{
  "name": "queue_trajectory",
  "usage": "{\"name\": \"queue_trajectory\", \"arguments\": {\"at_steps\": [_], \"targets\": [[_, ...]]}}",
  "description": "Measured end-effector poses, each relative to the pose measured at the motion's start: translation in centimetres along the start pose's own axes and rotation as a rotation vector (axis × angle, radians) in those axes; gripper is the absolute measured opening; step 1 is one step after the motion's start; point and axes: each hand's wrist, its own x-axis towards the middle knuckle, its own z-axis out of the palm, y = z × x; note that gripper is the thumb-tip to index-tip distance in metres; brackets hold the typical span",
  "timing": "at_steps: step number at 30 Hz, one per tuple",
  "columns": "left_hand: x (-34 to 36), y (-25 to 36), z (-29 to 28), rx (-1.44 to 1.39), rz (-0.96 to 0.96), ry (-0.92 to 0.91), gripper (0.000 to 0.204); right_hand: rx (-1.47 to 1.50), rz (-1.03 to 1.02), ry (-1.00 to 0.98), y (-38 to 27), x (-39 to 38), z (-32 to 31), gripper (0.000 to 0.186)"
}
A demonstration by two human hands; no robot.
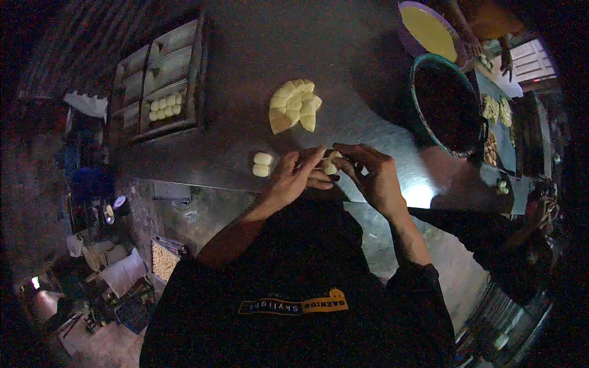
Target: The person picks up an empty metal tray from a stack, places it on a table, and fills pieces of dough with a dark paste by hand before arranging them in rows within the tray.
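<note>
Close to the table's near edge, a small pale dough ball [332, 164] sits between my two hands. My right hand [375, 178] pinches it between thumb and fingers. My left hand [296, 179] has its fingers stretched out toward the ball, and whether they touch it is hard to make out. Two smooth dough balls [262, 164] lie side by side just left of my left hand. Farther up the table, a cluster of cut dough pieces [293, 104] forms a curved, wedge-marked mound.
A compartmented tray [201, 73] at the left holds several dough balls. At the right stand a green-rimmed dark tub [418, 101], a purple basin [405, 24] with yellow contents, and a blue-grey tray [507, 147] with shaped dough. Another person's hand [507, 61] shows at the upper right.
</note>
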Motion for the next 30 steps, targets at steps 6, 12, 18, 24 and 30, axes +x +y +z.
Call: {"name": "queue_trajectory", "arguments": {"at_steps": [6,12,18,24,30], "targets": [[-0.6,1.4,-0.7,0.106,0.058,-0.177,0.039,0.164,-0.209,-0.131,1.8,0.0,0.5,0.022],[-2.5,1.0,-1.6,0.743,0.263,-0.176,0.048,0.390,0.020,-0.154,1.6,-0.8,4.1,0.016],[-2.0,-5.3,-10.1,0.106,-0.018,-0.150,0.030,0.022,0.012,-0.073,-2.1,-0.8,8.2,0.022],[-2.5,-5.8,-14.9,-0.132,-0.119,0.114,0.025,-0.268,-0.313,-0.203,-1.2,-3.2,14.7,0.045],[-3.3,-0.8,-13.1,0.581,-0.052,0.064,0.031,0.235,0.202,-0.237,0.3,0.0,17.3,0.048]]}}
